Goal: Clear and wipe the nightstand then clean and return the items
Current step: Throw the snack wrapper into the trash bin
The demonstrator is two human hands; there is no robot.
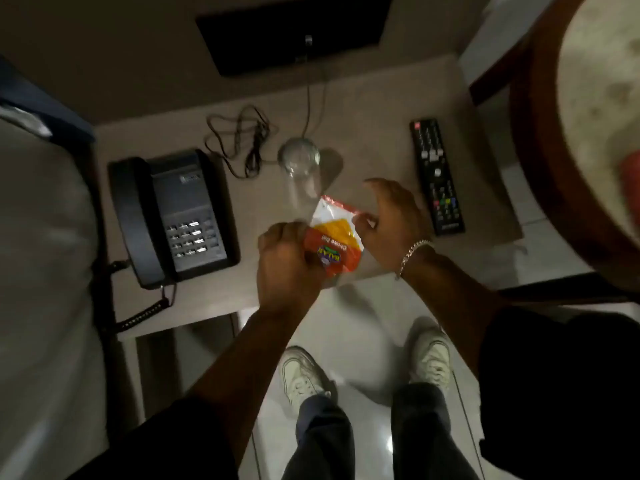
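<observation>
Head view, looking steeply down on a pale nightstand (374, 109) in dim light. The left hand (287, 265) is closed in a fist on the lower edge of a snack packet (334, 240), orange and yellow with a clear window, held over the front edge of the nightstand. The right hand (391, 216), with a chain bracelet (414, 252) at the wrist, is at the packet's right edge; its thumb and a finger appear to pinch that edge while the other fingers are spread and loosely curled above. The grip there is blurred and not certain.

On the nightstand: a black desk telephone (173, 216) at the left, handset on its cradle, coiled cord hanging off the front; a tangle of thin black cable (239, 140) behind it; a clear drinking glass (299, 168) just behind the packet; a black remote control (436, 174) at the right, lying apart from the right hand. A dark wall panel (294, 32) sits behind. White bedding (38, 271) borders the left. Two white shoes (301, 375) stand on the tiled floor below.
</observation>
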